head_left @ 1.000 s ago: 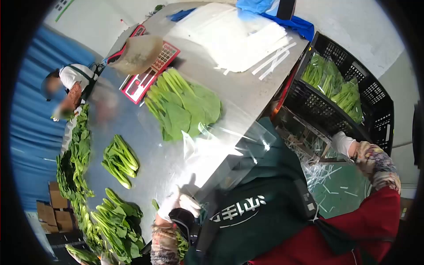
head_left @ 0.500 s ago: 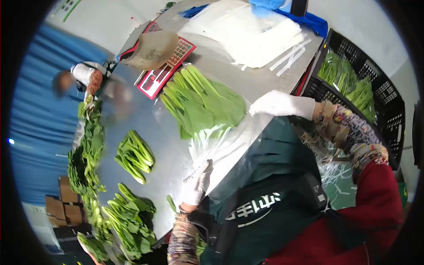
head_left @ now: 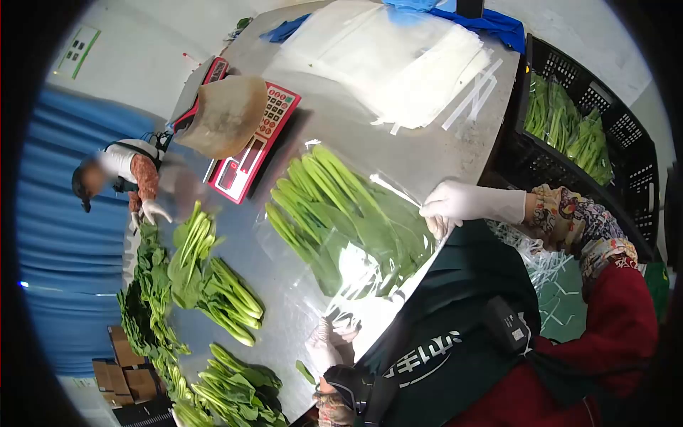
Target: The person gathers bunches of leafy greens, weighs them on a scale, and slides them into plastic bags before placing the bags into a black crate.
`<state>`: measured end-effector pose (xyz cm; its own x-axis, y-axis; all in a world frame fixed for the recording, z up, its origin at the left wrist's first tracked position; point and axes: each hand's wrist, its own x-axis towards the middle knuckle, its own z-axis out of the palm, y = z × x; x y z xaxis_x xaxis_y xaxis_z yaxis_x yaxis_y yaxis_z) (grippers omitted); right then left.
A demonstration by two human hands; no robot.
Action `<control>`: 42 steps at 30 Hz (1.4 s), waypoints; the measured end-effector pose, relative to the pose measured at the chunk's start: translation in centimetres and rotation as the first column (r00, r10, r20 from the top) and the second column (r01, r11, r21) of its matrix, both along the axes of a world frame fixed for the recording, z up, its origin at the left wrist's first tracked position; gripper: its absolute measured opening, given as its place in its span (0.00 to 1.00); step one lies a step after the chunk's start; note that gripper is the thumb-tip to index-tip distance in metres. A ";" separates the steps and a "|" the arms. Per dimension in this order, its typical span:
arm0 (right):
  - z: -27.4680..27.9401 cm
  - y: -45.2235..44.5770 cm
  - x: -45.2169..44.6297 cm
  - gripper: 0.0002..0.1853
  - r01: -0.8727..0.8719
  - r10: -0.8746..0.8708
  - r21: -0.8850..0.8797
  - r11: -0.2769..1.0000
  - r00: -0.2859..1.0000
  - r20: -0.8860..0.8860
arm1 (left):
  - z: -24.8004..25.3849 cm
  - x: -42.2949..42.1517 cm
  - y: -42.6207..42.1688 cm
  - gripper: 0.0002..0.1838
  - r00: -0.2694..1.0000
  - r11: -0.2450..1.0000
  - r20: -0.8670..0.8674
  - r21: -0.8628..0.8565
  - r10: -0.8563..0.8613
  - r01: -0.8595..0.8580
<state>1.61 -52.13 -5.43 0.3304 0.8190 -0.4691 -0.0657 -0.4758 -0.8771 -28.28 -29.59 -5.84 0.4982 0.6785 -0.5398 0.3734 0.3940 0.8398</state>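
Note:
A clear plastic bag point(head_left: 388, 285) of leafy greens point(head_left: 334, 203) lies on the metal table in front of me, stems pointing away and leaves toward me. My right hand point(head_left: 445, 204), in a white glove, pinches the bag's edge at its near right corner. At the opposite near corner, my left hand point(head_left: 331, 343), also gloved, is closed on the bag's plastic. The film between my hands is stretched and shiny. A small loose leaf point(head_left: 306, 371) rests beside my left hand.
Loose bunches of greens point(head_left: 231, 299) lie to the left, before a co-worker point(head_left: 131, 167) across the table. A red scale point(head_left: 245, 167) stands beyond the bag. Flat plastic bags point(head_left: 384, 60) are stacked at the back. A black crate point(head_left: 629, 135) at right holds bagged greens.
The bagged greens have shifted toward me, with the film drawn tighter between my hands. Another bunch now lies beside the loose one, near the co-worker's outstretched hand. My view has shifted slightly.

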 end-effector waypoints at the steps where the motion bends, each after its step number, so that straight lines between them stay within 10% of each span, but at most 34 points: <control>1: -0.1 0.0 0.1 0.20 -0.012 0.012 -0.005 1.000 1.000 -0.023 | -0.5 -0.2 0.5 0.18 0.989 0.976 -0.147 0.217 0.006 0.027; 5: 0.1 0.8 0.5 0.20 -0.013 0.003 -0.095 0.995 0.994 -0.106 | 2.4 3.4 -0.8 0.22 0.912 0.439 -0.382 0.852 0.147 0.286; 7: -0.1 1.2 0.8 0.20 -0.049 0.039 -0.134 0.990 0.996 -0.076 | 2.5 4.7 -0.6 0.27 0.955 0.031 -0.293 0.956 0.052 0.291; 9: 0.1 1.7 1.0 0.19 -0.088 0.078 -0.166 0.982 0.995 -0.067 | 2.4 6.9 -0.1 0.32 0.878 -0.092 -0.449 0.893 -0.166 0.440; 14: 1.3 1.7 1.5 0.18 -0.068 0.069 -0.162 0.984 0.998 -0.003 | -2.2 8.5 1.0 0.38 0.693 0.093 -0.667 0.699 -0.273 0.709; 15: 2.0 2.0 1.3 0.16 0.060 -0.022 -0.127 0.990 0.959 0.284 | -2.3 8.6 1.0 0.38 0.685 0.087 -0.678 0.691 -0.267 0.718; 17: 3.6 2.9 0.8 0.15 0.241 -0.191 0.043 0.970 0.634 0.750 | -2.5 8.6 1.0 0.38 0.670 0.084 -0.702 0.673 -0.242 0.735; 19: 4.1 4.9 1.1 0.22 -0.102 -0.269 0.316 0.943 0.325 0.907 | -2.5 8.7 1.0 0.38 0.653 0.066 -0.723 0.658 -0.224 0.750; 23: -2.9 8.8 2.3 0.32 -0.471 0.064 0.104 0.876 0.326 0.943 | -2.0 8.8 0.7 0.38 0.653 0.105 -0.730 0.647 -0.200 0.756; 25: -3.5 8.9 3.9 0.32 -0.428 -0.075 0.121 0.896 0.122 0.990 | -1.1 9.0 0.5 0.39 0.574 0.140 -0.799 0.557 -0.178 0.818; 27: -2.9 7.8 5.8 0.33 -0.266 -0.207 0.333 0.905 0.408 0.889 | -2.6 8.8 1.0 0.40 0.582 0.006 -0.810 0.583 -0.072 0.813; 29: -3.6 6.9 6.8 0.36 -0.494 -0.145 0.174 0.852 0.098 0.985 | -3.4 8.3 1.0 0.35 0.668 0.095 -0.734 0.661 -0.121 0.744; 33: -3.2 10.2 5.3 0.27 -0.772 -0.195 0.129 0.623 0.006 0.981 | -3.4 8.1 1.3 0.34 0.673 0.108 -0.724 0.664 -0.154 0.740; 34: -2.8 11.0 4.9 0.24 -0.763 -0.195 0.203 0.614 0.102 0.975 | -2.8 8.4 1.2 0.33 0.687 0.143 -0.708 0.672 -0.164 0.726; 35: -1.8 11.4 4.5 0.21 -0.750 -0.194 0.277 0.601 0.198 0.961 | -2.4 8.6 1.5 0.32 0.852 0.526 -0.336 0.678 -0.401 0.514; 37: 2.0 10.6 3.7 0.14 -0.590 -0.341 0.513 0.624 0.385 0.858 | -1.2 9.2 1.9 0.33 0.961 0.907 0.139 0.387 -0.238 0.168; 39: 4.0 7.9 5.4 0.09 -0.326 -0.480 0.757 0.566 0.617 0.624 | -0.6 9.0 3.0 0.33 0.939 0.991 0.343 0.126 -0.011 -0.034; 40: 6.1 5.2 5.5 0.07 -0.065 -0.552 0.658 0.750 0.487 0.677 | -0.6 8.2 3.7 0.34 0.917 0.994 0.394 0.053 0.067 -0.095; 41: 9.0 1.2 5.4 0.11 0.323 -0.609 0.599 0.732 0.705 0.364 | -0.8 7.4 4.2 0.34 0.897 0.991 0.427 0.003 0.116 -0.130; 42: 11.9 -2.9 5.2 0.16 0.701 -0.750 0.415 0.581 0.659 -0.063 | -1.0 6.7 4.4 0.35 0.885 0.989 0.445 -0.024 0.138 -0.143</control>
<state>6.86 -54.99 6.44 0.9201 0.3768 -0.1071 -0.1360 0.0509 -0.9894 -21.56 -25.14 -6.83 0.5833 0.7633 -0.2776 -0.0984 0.4056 0.9087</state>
